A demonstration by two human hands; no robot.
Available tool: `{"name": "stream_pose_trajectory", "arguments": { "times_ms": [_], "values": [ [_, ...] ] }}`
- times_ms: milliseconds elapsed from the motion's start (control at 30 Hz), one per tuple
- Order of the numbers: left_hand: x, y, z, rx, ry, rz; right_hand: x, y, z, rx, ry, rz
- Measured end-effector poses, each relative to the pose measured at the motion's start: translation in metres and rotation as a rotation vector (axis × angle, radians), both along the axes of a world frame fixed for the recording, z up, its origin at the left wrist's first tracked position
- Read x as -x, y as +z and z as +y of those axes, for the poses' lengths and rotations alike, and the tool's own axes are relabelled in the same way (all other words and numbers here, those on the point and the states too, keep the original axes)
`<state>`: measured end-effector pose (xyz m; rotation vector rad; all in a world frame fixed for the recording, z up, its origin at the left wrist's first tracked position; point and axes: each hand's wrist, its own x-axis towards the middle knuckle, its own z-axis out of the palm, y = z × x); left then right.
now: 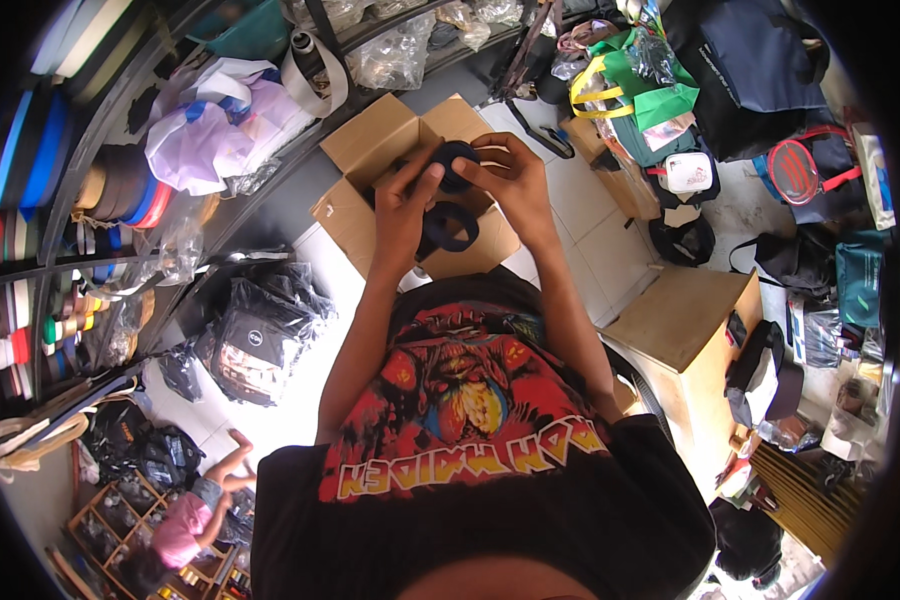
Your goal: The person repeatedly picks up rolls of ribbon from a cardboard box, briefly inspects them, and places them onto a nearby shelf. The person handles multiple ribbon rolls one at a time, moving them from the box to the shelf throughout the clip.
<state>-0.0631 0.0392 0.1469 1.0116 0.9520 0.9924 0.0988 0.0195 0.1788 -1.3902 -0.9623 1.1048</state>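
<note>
My left hand [402,205] and my right hand [513,180] are raised together over an open cardboard box [370,140] on the tiled floor. Both grip a roll of dark navy webbing strap [456,163], thumbs pressing on its upper part. A loop of the same strap [448,226] hangs lower between my hands, just above the box. My black shirt with a red and yellow print fills the lower middle of the view.
Metal shelves [70,200] on the left hold many coloured tape rolls and plastic bags. A black packaged bag [255,335] lies on the floor at left. Green, navy and black bags [670,100] pile up at right beside a wooden box [685,320]. Another person [195,510] crouches at lower left.
</note>
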Motion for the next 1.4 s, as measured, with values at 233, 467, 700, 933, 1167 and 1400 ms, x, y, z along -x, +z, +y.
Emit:
{"name": "stream_pose_trajectory", "arguments": {
  "times_ms": [233,467,700,933,1167,1400],
  "values": [
    [0.031,0.012,0.013,-0.235,0.056,0.273,-0.017,0.009,0.015,-0.063,0.037,0.059],
    [0.016,0.012,-0.012,-0.333,0.041,0.268,0.017,0.02,0.016,-0.184,-0.327,0.213],
    [0.022,0.026,-0.012,-0.544,0.151,0.383,0.008,0.033,0.012,-0.143,-0.339,0.285],
    [0.026,0.029,-0.019,-0.51,0.093,0.356,-0.008,0.042,0.007,-0.14,-0.301,0.318],
    [0.013,0.043,-0.024,-0.512,-0.011,0.366,-0.01,0.048,0.009,-0.159,-0.304,0.418],
    [0.0,0.092,0.014,-0.672,-0.048,0.157,-0.003,0.061,-0.003,-0.298,-0.272,-0.005]
  ]
}}
